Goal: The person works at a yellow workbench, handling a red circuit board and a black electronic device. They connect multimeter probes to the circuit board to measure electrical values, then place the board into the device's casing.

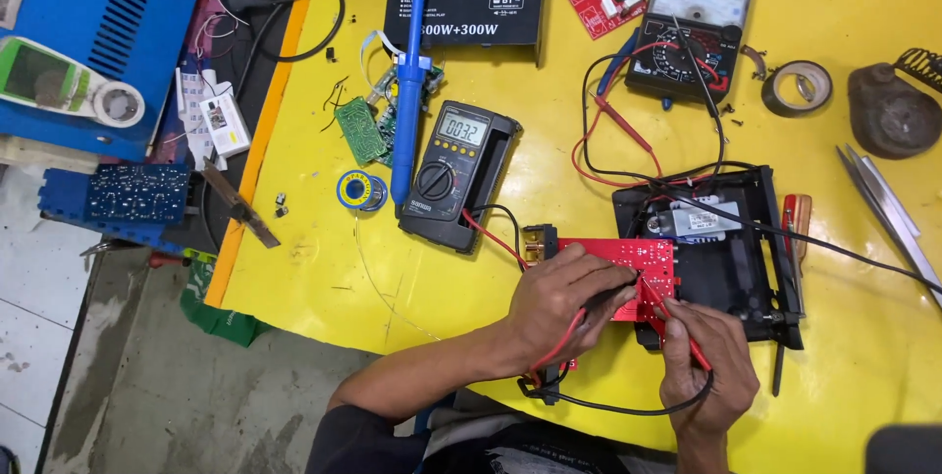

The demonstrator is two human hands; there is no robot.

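Left hand (564, 302) rests on the red circuit board (628, 263), fingers closed around a black probe (613, 294) pressed to the board. Right hand (705, 361) just beside it, fingers pinching a red probe (677, 322), tip on the board's near edge. Board lies on the yellow desk (324, 268), partly over a black plastic housing (736, 268). Red and black leads run back to a black digital meter (453, 175), display lit. Blue solder sucker (410, 72) lies beside the meter, solder spool (360, 189) near it. Analog meter (690, 27) sits farther back, tape roll (797, 87) and tweezers (888, 209) off to the right.
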